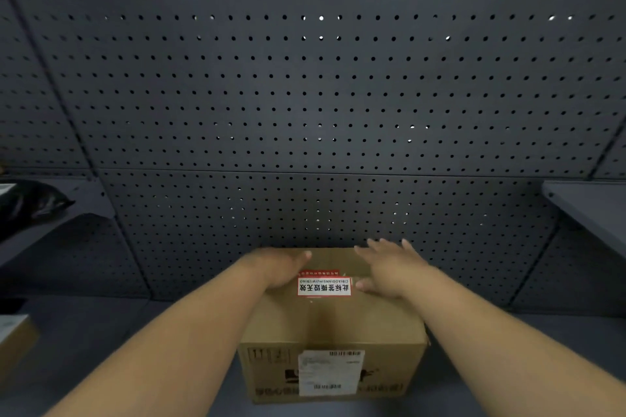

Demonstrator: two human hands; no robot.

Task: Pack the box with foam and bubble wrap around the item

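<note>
Pegboard wall (305,95), closed box (333,325), left hand (277,267), right hand (393,269) seemingly flat on top

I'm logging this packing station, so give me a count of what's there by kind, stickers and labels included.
Closed cardboard box under both hands: 1
Red and white seal sticker on its top: 1
White shipping label on its front: 1
Black bag on the left shelf: 1
Partly visible box at the left edge: 1
Total: 5

The cardboard box (332,332) fills the bench's (118,332) middle, close before the pegboard wall (305,95). Bare bench lies either side; a second box (13,342) sits at the left edge.
</note>
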